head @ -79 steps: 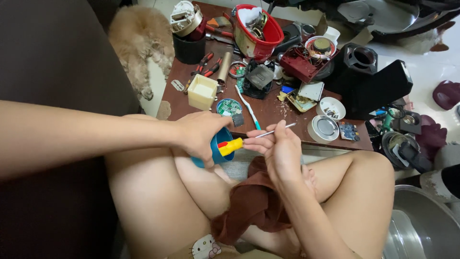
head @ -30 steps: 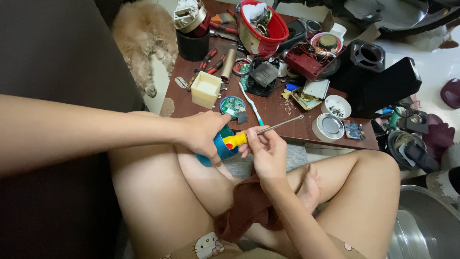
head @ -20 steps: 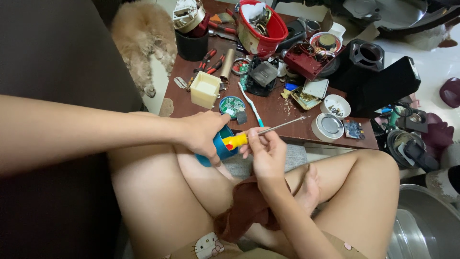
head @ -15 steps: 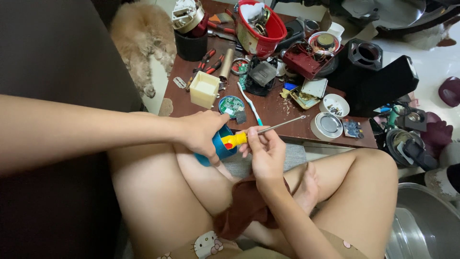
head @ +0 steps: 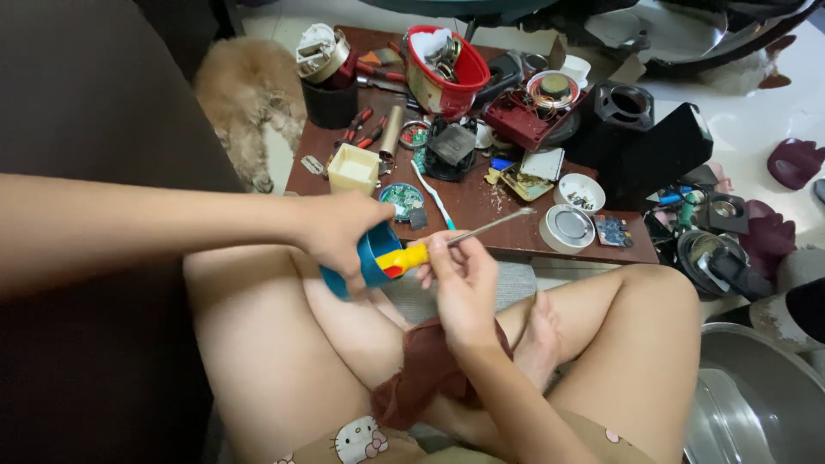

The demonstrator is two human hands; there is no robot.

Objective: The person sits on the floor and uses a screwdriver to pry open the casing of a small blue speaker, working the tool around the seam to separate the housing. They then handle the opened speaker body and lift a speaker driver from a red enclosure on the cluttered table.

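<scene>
My left hand grips a round blue cup-shaped part above my left thigh. My right hand holds a screwdriver with a yellow and red handle, its metal shaft pointing up and right toward the table. The handle end sits at the blue part's opening. Both hands are close together over my crossed legs, just in front of the low brown table.
The table holds a red bowl, cream box, round circuit board, toothbrush, white tins, pliers and a black speaker box. A furry animal lies left of it. A steel basin sits lower right.
My hands have shifted slightly; the screwdriver shaft has turned up and to the right, and its handle stays at the blue part. The camera view has moved a little.
</scene>
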